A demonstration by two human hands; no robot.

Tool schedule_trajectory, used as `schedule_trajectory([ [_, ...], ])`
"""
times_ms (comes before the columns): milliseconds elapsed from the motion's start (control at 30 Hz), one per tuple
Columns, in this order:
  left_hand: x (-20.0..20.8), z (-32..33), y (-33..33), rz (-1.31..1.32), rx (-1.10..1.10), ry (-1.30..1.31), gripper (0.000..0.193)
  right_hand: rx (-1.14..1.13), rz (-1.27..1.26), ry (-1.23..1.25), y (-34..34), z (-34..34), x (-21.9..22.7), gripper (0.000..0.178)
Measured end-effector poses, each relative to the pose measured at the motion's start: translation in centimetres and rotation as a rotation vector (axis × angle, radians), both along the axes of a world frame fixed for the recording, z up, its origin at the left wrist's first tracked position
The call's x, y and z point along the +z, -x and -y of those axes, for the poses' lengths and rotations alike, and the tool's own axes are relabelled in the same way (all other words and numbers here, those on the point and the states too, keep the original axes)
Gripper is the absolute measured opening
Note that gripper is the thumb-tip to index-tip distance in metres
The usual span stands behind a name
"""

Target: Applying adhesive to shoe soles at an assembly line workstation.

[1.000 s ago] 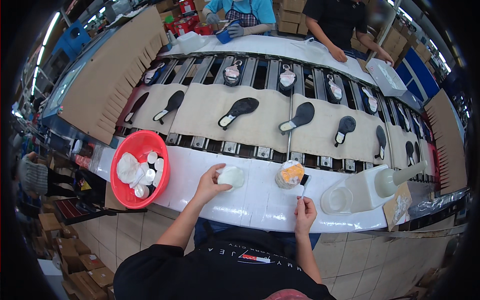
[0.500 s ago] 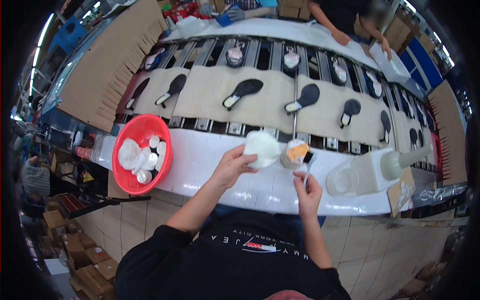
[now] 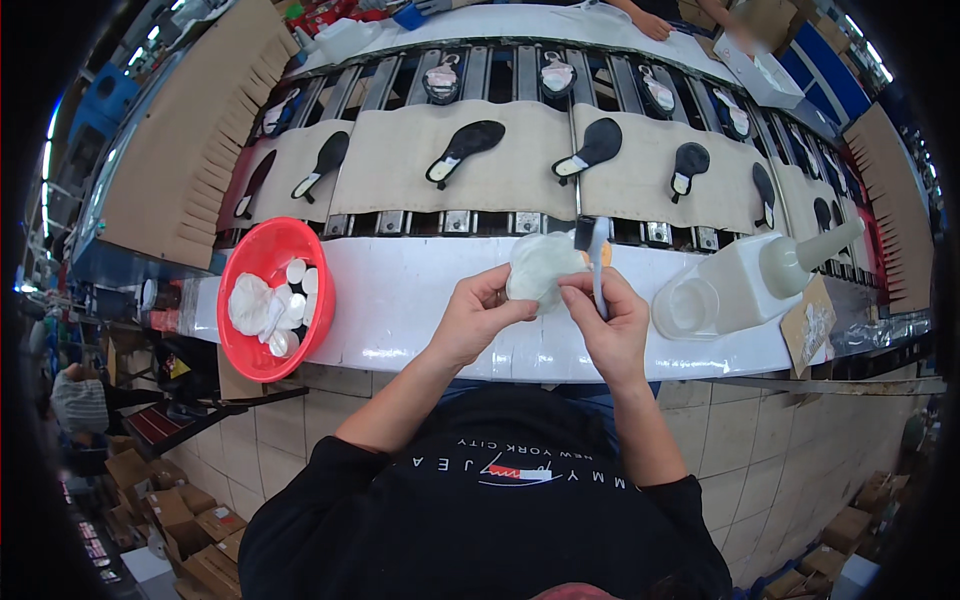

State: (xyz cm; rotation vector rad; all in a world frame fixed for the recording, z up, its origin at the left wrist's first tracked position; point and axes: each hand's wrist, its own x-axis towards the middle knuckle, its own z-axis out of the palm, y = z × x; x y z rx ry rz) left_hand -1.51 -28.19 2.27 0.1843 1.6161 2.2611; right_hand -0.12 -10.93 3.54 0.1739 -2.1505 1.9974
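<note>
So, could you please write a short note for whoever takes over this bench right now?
Left hand: holds a pale translucent pad above the white bench.
Right hand: holds a small brush, its head at the pad's edge.
Red bowl to the left holds more pale pads. A white squeeze bottle lies on its side to the right.
Black soles lie on beige sheets on the conveyor behind.
Done: one pad picked up, brush at it.
Left: the pads in the bowl; I cannot tell how much of this pad is coated.
</note>
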Motion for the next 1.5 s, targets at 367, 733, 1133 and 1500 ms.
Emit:
schedule_trajectory([
  [367, -0.8, -0.1, -0.4, -0.105, 0.038, 0.123, 0.036, -0.080, -0.129, -0.180, 0.5, 1.1, -0.4, 0.009],
  [733, -1.1, -0.1, 0.0, -0.129, 0.229, 0.136, 0.015, -0.058, -0.100, -0.250, 0.5, 1.5, -0.3, 0.009],
  [1133, -1.5, -0.6, -0.2, -0.287, 0.276, 0.253, 0.010, -0.081, -0.130, -0.363, 0.9, 2.2, -1.4, 0.007],
  [1500, -2.1, 0.1, 0.5, -0.187, 0.253, 0.165, 0.010, -0.045, 0.031, -0.308, 1.5, 2.3, -2.3, 0.010],
])
